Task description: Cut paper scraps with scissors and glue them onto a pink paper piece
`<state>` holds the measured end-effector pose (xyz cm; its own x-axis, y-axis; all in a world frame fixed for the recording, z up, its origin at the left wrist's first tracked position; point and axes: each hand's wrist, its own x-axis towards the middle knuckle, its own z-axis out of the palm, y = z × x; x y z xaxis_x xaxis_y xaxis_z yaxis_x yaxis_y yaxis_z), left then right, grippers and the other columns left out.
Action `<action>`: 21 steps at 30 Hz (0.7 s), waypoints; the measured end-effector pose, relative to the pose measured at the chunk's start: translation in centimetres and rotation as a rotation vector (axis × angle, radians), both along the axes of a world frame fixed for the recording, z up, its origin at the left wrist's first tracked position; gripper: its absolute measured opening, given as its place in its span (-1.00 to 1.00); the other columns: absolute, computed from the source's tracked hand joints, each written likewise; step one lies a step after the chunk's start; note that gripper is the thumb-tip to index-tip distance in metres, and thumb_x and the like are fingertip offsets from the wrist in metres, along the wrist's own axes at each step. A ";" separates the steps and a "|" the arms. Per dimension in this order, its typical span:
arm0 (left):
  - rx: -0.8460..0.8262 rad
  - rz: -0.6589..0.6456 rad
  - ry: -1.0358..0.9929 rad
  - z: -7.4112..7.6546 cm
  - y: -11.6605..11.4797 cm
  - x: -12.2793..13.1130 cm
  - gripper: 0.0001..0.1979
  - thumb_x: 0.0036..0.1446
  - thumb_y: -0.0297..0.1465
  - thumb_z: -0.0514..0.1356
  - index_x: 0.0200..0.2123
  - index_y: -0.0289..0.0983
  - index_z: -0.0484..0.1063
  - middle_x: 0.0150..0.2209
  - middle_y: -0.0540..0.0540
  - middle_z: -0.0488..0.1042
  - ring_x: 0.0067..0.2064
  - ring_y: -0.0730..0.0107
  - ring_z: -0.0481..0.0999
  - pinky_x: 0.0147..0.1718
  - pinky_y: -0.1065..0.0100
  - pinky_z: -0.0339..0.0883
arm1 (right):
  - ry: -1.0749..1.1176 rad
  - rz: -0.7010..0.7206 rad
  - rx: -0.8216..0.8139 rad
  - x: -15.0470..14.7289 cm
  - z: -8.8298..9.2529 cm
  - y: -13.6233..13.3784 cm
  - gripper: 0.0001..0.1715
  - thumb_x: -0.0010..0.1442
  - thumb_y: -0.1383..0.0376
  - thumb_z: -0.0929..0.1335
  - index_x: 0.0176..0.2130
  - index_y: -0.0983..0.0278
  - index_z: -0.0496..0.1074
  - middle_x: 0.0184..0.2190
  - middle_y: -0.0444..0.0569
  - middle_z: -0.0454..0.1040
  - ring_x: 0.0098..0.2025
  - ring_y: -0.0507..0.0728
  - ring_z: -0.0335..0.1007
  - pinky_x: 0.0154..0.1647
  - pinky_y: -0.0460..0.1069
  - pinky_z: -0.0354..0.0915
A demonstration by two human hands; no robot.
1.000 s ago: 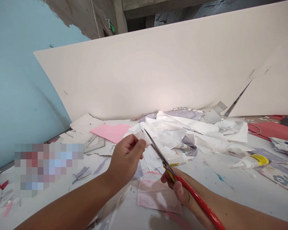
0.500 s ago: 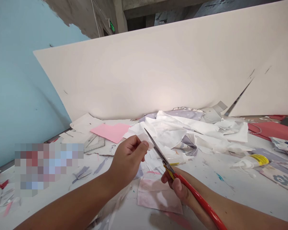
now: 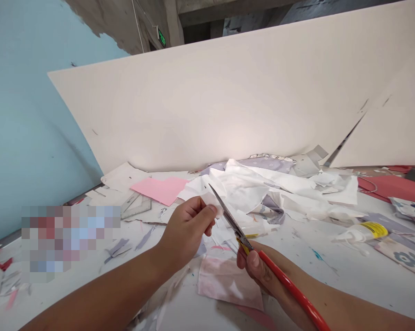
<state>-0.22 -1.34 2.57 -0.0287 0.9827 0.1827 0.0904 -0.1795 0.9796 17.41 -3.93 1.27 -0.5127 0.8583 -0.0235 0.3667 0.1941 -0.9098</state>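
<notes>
My left hand [image 3: 190,223] pinches a small white piece of paper [image 3: 210,198] between thumb and fingers. Red-handled scissors [image 3: 285,280] are in my right hand [image 3: 262,271], their blades pointing up and left beside the paper. The blades look nearly closed, and I cannot tell whether they touch the paper's edge. Beneath my hands a pale pink sheet [image 3: 224,280] lies on the white table [image 3: 307,285]. Behind them spreads a heap of crumpled white sheets [image 3: 279,184].
A pink paper [image 3: 159,189] and a clear set square [image 3: 136,207] lie left of the heap. To the right are a glue bottle with a yellow label [image 3: 364,231] and a red bag [image 3: 394,184]. A white panel [image 3: 228,105] stands behind. Scraps litter the left side.
My left hand has shifted slightly right with the white paper, and more of the paper shows. My right hand and the scissors' handles have moved slightly right and the blades look more closed.
</notes>
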 end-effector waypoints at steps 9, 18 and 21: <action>-0.043 -0.006 -0.102 -0.3 0.4 0.0 -0.81 -0.05 -0.30 0.18 -0.59 -0.26 0.31 -0.64 0.09 0.29 -0.59 0.55 0.25 -0.56 0.44 0.14 | -0.004 0.044 -0.086 0.0 -0.3 0.2 -0.38 0.08 -0.24 0.04 -0.54 0.23 0.03 -0.64 -0.24 -0.08 -0.60 -0.03 -0.20 -0.64 -0.08 -0.18; -0.060 -0.054 -0.179 -0.5 0.6 -0.2 -0.83 -0.04 -0.37 0.17 -0.61 -0.27 0.30 -0.64 0.08 0.31 -0.59 0.57 0.26 -0.58 0.47 0.14 | 0.000 0.037 -0.127 0.1 -0.7 0.4 -0.39 0.07 -0.24 0.07 -0.56 0.23 -0.01 -0.66 -0.25 -0.08 -0.61 -0.03 -0.21 -0.64 -0.08 -0.17; -0.070 -0.065 -0.198 -0.6 0.6 -0.2 -0.83 -0.03 -0.37 0.17 -0.61 -0.28 0.31 -0.64 0.08 0.31 -0.60 0.59 0.25 -0.59 0.49 0.14 | -0.016 0.034 -0.126 0.0 -0.7 0.4 -0.37 0.05 -0.26 0.06 -0.56 0.23 -0.02 -0.65 -0.24 -0.08 -0.61 -0.03 -0.19 -0.63 -0.07 -0.16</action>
<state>-0.47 -0.71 2.01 0.0064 0.9938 0.1110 -0.1147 -0.1095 0.9873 17.43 -3.55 0.58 -0.5400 0.8302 -0.1384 0.3767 0.0913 -0.9218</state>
